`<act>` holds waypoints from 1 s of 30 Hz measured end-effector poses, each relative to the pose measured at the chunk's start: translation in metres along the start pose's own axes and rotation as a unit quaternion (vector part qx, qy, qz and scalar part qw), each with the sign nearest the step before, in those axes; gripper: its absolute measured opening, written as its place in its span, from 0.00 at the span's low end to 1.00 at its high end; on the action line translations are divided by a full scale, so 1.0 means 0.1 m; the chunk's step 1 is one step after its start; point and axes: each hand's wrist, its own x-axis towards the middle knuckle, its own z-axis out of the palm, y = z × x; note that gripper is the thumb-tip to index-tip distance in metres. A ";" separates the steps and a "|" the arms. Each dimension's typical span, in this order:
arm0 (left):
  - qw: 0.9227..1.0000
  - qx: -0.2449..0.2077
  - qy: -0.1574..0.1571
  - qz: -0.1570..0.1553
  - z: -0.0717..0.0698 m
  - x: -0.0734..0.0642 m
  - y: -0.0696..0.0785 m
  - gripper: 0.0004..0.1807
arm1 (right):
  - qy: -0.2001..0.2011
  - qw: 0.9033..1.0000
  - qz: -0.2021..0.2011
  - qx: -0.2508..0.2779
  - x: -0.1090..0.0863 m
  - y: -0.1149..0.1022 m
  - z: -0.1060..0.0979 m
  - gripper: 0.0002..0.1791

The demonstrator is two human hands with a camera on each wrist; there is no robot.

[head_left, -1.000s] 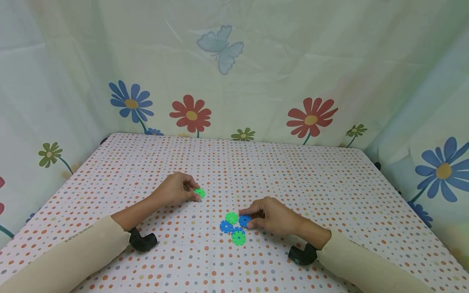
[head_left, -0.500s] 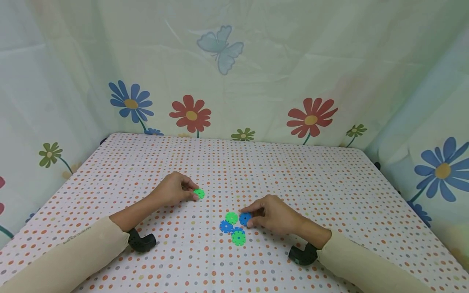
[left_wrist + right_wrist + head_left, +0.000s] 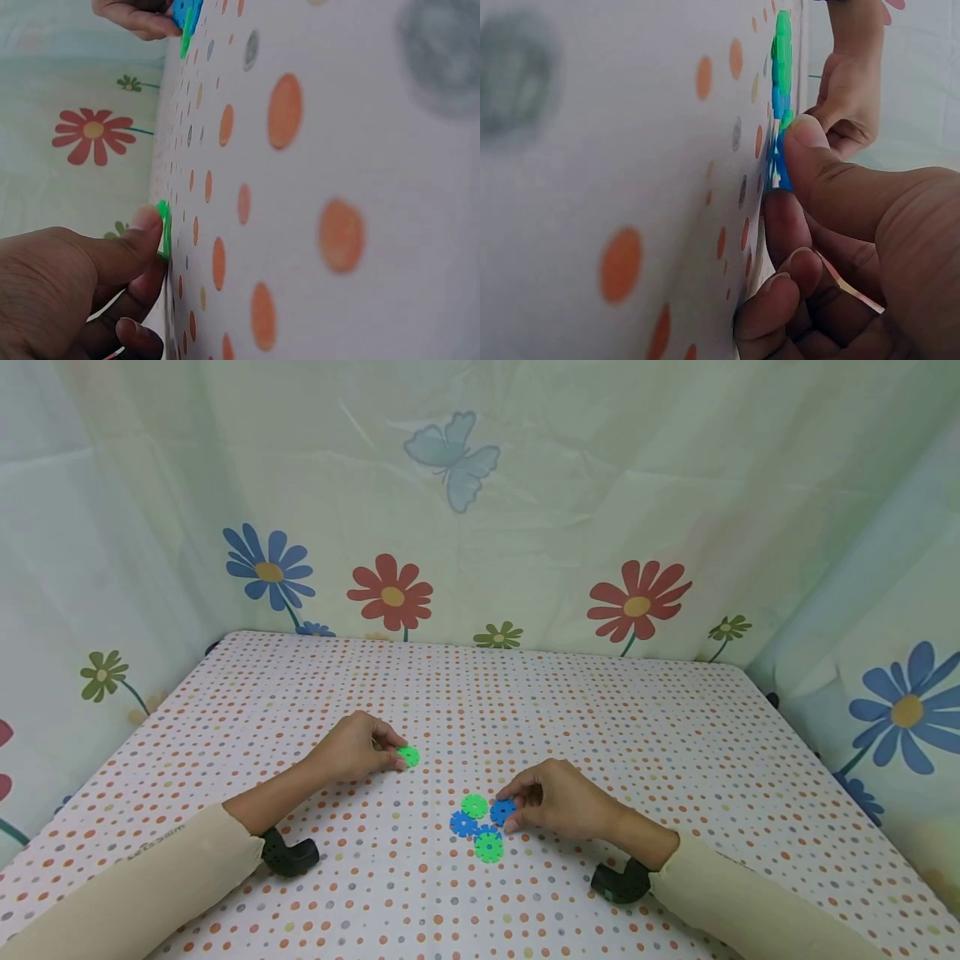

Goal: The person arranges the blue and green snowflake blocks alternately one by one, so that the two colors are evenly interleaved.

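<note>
My left hand (image 3: 360,747) pinches a small green notched plastic disc (image 3: 409,756) at its left edge, low over the table. In the left wrist view this green disc (image 3: 165,229) shows edge-on between thumb and finger. Nearer the front, my right hand (image 3: 570,802) holds a blue notched disc (image 3: 503,812) between thumb and index finger. Just left of that, a loose green disc (image 3: 474,806) and a blue disc (image 3: 462,824) lie close together. A front green disc (image 3: 489,849) overlaps another blue disc (image 3: 487,832), which is partly hidden.
A tablecloth with coloured dots (image 3: 322,893) covers the table. Behind it and at both sides hangs a pale curtain (image 3: 525,510) printed with flowers and a butterfly. Each wrist carries a black mount, one left mount (image 3: 288,855) and one right mount (image 3: 621,882).
The blue disc in my right hand has shifted slightly to the right, away from the loose green one. My left hand has drawn its green disc very slightly left. The other discs stay put.
</note>
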 end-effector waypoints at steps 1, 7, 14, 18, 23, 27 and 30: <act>1.000 0.000 0.000 -0.001 0.00 0.00 0.00 0.10 | 0.000 1.000 0.002 0.000 0.00 0.00 0.00 0.15; 1.000 0.000 0.000 0.002 0.00 0.00 -0.01 0.10 | 0.002 1.000 0.014 -0.004 0.00 0.00 0.00 0.16; 1.000 0.002 0.002 -0.002 0.00 0.00 -0.01 0.10 | -0.002 1.000 0.017 -0.002 0.01 0.01 0.00 0.16; 1.000 0.002 0.001 -0.010 0.00 0.00 0.00 0.11 | -0.009 1.000 0.023 0.003 0.00 0.02 0.00 0.16; 1.000 0.002 0.000 -0.015 0.00 0.00 -0.01 0.11 | -0.019 0.999 0.025 0.008 -0.01 0.02 -0.02 0.16; 1.000 -0.001 -0.001 -0.010 0.00 0.01 -0.03 0.11 | -0.022 1.000 0.020 0.001 -0.01 0.01 -0.03 0.15; 1.000 -0.003 -0.001 -0.008 0.00 0.02 -0.03 0.11 | -0.021 1.000 0.016 -0.007 -0.01 0.01 -0.04 0.15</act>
